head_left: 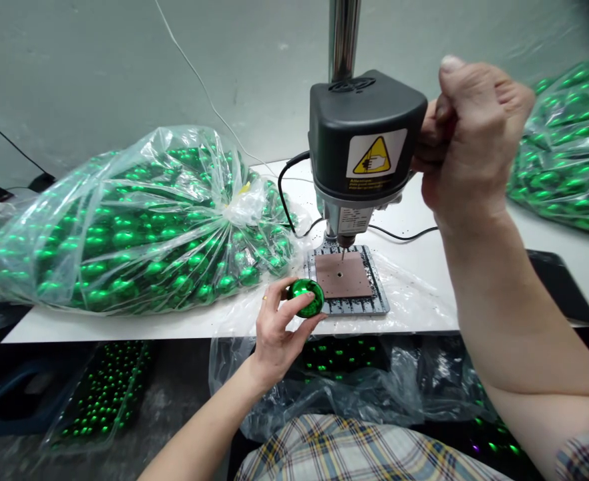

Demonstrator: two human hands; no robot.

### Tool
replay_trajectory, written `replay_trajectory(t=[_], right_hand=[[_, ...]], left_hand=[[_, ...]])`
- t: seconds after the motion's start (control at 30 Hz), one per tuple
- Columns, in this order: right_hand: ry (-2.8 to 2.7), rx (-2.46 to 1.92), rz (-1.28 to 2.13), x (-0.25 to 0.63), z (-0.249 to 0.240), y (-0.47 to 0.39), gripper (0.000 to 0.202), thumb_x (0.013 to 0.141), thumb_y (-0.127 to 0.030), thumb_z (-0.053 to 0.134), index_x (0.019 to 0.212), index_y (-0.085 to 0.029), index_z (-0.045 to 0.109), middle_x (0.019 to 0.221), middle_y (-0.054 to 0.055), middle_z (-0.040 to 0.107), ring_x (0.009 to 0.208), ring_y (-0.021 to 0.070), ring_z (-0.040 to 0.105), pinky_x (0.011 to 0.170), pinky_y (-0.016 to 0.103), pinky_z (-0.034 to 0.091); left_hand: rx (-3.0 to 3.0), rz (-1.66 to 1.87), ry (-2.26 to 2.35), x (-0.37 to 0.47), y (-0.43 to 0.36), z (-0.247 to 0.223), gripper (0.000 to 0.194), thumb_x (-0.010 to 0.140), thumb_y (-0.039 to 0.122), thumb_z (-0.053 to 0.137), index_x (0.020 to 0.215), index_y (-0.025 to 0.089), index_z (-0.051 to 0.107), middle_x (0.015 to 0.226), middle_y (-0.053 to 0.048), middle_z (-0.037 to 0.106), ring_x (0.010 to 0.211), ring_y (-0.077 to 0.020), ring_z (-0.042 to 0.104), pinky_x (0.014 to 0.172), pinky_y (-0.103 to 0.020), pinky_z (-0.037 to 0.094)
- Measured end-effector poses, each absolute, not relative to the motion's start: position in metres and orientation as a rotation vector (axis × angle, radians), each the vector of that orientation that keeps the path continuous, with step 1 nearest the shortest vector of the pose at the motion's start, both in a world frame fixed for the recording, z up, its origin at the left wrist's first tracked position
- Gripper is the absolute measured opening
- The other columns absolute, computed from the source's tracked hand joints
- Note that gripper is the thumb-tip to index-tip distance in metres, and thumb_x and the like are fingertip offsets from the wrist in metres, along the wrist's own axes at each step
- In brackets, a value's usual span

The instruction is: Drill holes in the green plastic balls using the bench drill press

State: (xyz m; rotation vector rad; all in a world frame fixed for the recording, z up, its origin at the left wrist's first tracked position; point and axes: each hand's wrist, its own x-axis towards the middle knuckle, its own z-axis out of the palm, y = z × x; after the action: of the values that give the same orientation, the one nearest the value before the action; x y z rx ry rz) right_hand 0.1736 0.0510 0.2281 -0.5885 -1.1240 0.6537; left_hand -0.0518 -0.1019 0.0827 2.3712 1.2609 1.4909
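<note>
A shiny green ball (302, 294) is held in the fingers of my left hand (280, 327), just off the left edge of the drill press base. The drill press (367, 133) has a black motor cover with a yellow warning label. Its thin bit (343, 254) points down over a brownish square plate (357, 284) with a small hole in it. My right hand (469, 127) is closed at the right side of the drill head, where the feed handle is mostly hidden behind the fingers. Dark chips lie scattered on the metal base (382, 304).
A large clear bag of green balls (139, 227) lies on the white table (174, 327) at left; another bag (569, 147) is at right. A dark flat phone-like object (565, 287) lies near the right edge. Below are a bin of green balls (107, 391) and clear plastic (364, 391).
</note>
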Motion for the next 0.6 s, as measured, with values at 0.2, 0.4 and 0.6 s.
replay_trajectory(t=[0.2,0.4,0.6], right_hand=[[-1.198,-0.571,0.612,0.1749,0.2264,0.0522,0.044,0.102,-0.012,0.042,0.059,-0.021,0.036,0.042,-0.012,0.033,0.033,-0.0028,0.025,0.034,0.013,0.017],[-1.241,-0.589,0.624,0.1762,0.2268,0.0506,0.043,0.103,-0.017,0.04,0.061,-0.021,0.033,0.042,-0.014,0.032,0.035,-0.004,0.026,0.04,0.016,0.015],[-1.22,-0.608,0.658,0.1758,0.2286,0.0488,0.042,0.102,-0.017,0.039,0.061,-0.02,0.034,0.04,-0.015,0.032,0.034,-0.004,0.026,0.041,0.017,0.014]], left_hand=[[2.36,1.608,1.259,-0.0505,-0.1031,0.0735,0.052,0.077,0.016,0.084,0.107,0.023,0.042,0.122,-0.015,0.064,0.111,-0.0247,0.067,0.089,-0.042,0.058],[2.43,1.635,1.287,-0.0508,-0.104,0.0733,0.053,0.076,0.016,0.084,0.106,0.024,0.041,0.121,-0.016,0.065,0.11,-0.0255,0.069,0.087,-0.043,0.058],[2.429,1.6,1.277,-0.0519,-0.1055,0.0749,0.056,0.078,0.017,0.083,0.12,0.022,0.046,0.122,-0.017,0.064,0.112,-0.0258,0.067,0.093,-0.045,0.058]])
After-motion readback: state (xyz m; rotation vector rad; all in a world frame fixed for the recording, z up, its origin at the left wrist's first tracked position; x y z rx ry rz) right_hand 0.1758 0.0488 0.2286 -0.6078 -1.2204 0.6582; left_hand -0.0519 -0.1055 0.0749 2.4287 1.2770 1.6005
